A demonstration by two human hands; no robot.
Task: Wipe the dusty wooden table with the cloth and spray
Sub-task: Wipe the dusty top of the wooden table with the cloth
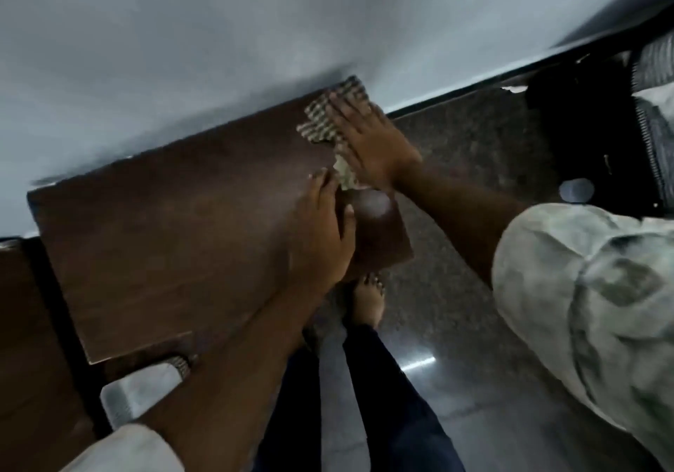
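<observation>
Right hand [368, 143] flat on checked cloth [324, 121], fingers spread, left hand [324, 227] flat on wooden table [164, 223], frame motion-blurred

Table: I see the dark wooden table [153, 238] set against a pale wall [182, 41].
Cloth: checked cloth [328, 114] at its far right corner.
Right hand: my right hand [368, 143] lies flat on it.
Left hand: my left hand [324, 230] rests flat near the right edge.

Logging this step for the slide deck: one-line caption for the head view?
Right hand presses the checked cloth flat at the wooden table corner by the wall while the left hand rests on the tabletop.
</observation>
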